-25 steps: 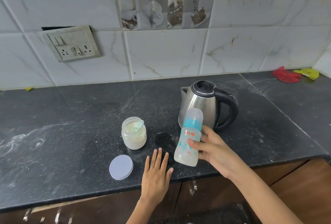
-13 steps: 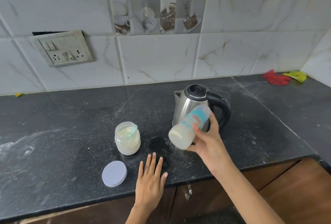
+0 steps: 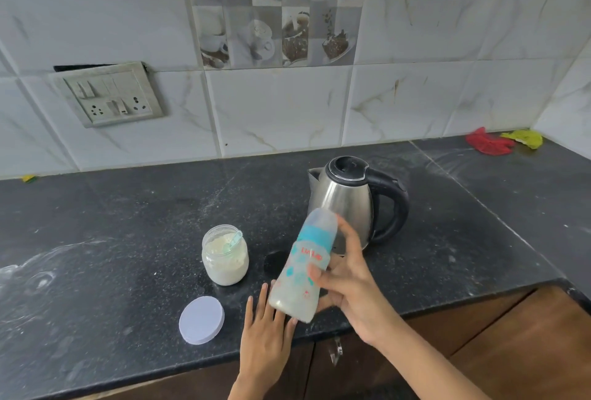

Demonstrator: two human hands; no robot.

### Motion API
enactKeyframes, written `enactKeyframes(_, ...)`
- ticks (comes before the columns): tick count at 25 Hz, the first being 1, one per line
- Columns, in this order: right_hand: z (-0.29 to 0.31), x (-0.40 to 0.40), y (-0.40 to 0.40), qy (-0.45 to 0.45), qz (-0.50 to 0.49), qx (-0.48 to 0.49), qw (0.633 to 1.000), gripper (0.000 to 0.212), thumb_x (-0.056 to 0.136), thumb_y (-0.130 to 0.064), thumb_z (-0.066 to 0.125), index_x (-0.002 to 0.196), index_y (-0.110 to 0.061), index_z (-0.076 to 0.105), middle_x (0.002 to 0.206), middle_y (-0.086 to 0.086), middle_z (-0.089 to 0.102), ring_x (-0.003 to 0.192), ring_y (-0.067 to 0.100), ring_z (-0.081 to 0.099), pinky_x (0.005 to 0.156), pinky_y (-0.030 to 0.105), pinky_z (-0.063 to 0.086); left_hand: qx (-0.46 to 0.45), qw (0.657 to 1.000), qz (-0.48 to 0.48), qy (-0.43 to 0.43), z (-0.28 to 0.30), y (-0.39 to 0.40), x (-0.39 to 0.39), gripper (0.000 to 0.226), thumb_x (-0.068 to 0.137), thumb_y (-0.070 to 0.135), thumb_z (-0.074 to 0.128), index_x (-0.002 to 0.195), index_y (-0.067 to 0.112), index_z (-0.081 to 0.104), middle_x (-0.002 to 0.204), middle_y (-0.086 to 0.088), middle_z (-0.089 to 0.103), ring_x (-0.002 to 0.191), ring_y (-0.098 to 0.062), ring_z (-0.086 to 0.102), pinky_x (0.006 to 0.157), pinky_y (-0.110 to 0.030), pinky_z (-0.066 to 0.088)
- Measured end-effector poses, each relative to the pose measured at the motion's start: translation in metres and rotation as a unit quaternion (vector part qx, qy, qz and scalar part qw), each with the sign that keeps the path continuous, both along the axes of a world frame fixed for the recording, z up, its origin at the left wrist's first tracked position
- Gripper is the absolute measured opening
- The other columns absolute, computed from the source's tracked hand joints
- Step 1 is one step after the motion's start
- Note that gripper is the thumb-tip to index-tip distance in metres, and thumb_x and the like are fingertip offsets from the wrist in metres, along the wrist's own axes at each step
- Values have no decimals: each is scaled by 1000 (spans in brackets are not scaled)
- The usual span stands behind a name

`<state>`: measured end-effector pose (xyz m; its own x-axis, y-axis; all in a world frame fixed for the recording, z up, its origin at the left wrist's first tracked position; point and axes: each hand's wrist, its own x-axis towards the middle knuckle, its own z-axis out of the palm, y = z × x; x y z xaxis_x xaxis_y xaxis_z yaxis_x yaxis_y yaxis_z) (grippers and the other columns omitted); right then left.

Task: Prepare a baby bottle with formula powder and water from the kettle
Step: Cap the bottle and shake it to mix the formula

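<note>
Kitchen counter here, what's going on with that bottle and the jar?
A person's right hand holds a capped baby bottle tilted above the black counter, with milky liquid inside. The left hand lies flat on the counter edge just below it. The powder jar stands open with a scoop inside, its lid lying beside it. The steel kettle stands behind, closed.

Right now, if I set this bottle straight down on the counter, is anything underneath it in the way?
Yes. Your left hand lies flat on the counter with its fingertips under the base of the bottle held in your right hand.
</note>
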<state>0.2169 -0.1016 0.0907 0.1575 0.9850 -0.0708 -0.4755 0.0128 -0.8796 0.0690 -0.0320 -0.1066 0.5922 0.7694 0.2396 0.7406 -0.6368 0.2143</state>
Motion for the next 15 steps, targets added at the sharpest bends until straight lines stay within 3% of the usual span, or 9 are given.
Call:
enactKeyframes(4,7,19,13,100,-123,40,987,69,81,-10,68,135,-41,40,130,12,58,108,31,67,66,53,59,-12,999,28,17,3,-1,2,56,99,47,22,139,18,46,149,-7,39,141,-21,22,116,-40,5)
enactKeyframes(6,-1,11,7,41,-42,13,998,78,80,-6,70,138,-44,35,127,12,60,111,32,65,66,53,59,-7,1000,14,11,0,0,0,56,99,46,21,138,17,47,147,-6,43,140,-23,27,116,-40,5)
enactKeyframes(8,-2,4,2,11,-22,19,1000,82,78,-4,71,139,-42,34,127,12,61,108,31,67,65,50,60,-3,1000,11,13,1,0,-1,55,99,45,20,139,16,46,147,-6,43,140,-24,29,117,-40,5)
enactKeyframes(11,4,17,13,103,-150,51,982,69,81,-13,66,139,-37,38,134,11,56,106,28,68,66,51,58,-3,1000,27,14,2,-1,3,55,99,47,22,140,18,44,150,-6,37,142,-22,22,116,-40,5)
enactKeyframes(12,5,15,12,109,-152,47,981,69,81,-14,67,139,-38,38,132,10,58,107,28,68,67,53,58,-3,1000,26,8,1,0,3,54,99,47,23,141,18,42,149,-6,39,142,-22,24,116,-40,6)
enactKeyframes(15,-4,-7,-6,-3,-36,10,999,82,72,-9,76,136,-44,37,113,2,70,105,28,68,70,57,58,6,999,-16,-28,-1,0,0,48,98,40,33,140,17,37,142,-8,49,135,-29,40,113,-44,17)
